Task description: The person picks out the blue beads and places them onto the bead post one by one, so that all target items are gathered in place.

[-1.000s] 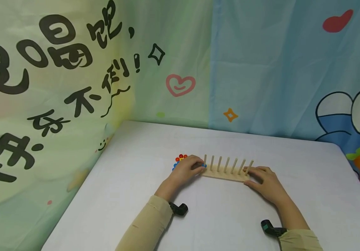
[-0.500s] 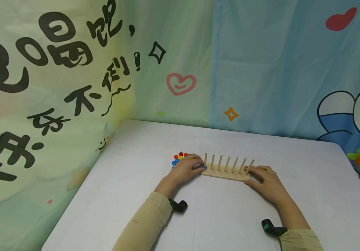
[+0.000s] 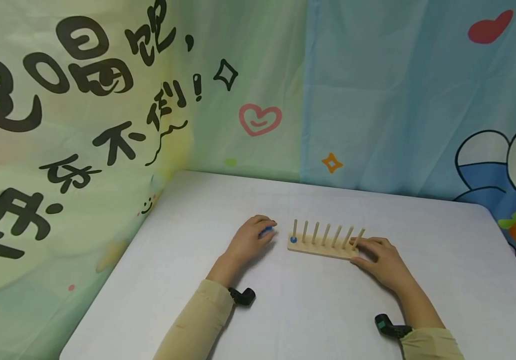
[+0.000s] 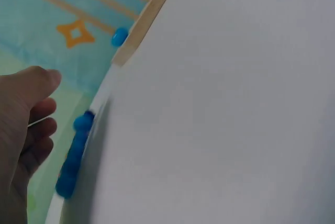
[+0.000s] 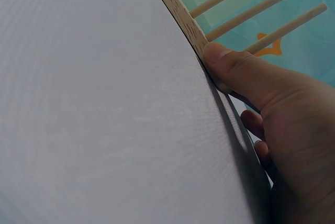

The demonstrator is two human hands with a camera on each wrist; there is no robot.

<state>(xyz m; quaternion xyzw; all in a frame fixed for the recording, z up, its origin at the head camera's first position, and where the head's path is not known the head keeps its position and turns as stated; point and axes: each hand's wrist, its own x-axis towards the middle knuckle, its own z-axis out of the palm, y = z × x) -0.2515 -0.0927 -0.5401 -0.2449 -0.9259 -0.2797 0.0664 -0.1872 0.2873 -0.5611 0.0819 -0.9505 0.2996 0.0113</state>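
Note:
A wooden peg board with a row of upright pegs lies on the table. One blue bead sits at the foot of its leftmost peg. My right hand grips the board's right end, the thumb pressed on the near edge in the right wrist view. Left of the board, my left hand hovers by the loose beads, thumb and fingers apart with nothing between them. Several blue beads line up beyond it in the left wrist view; in the head view the hand hides most of the beads.
The white table stretches around the board and both hands. Printed cloth hangs behind it and along the left side. A black wrist camera sits on the left wrist, another camera on the right.
My left hand has let go of the blue bead, now on the leftmost peg, and moved left to the loose beads. The right hand stays at the board's end.

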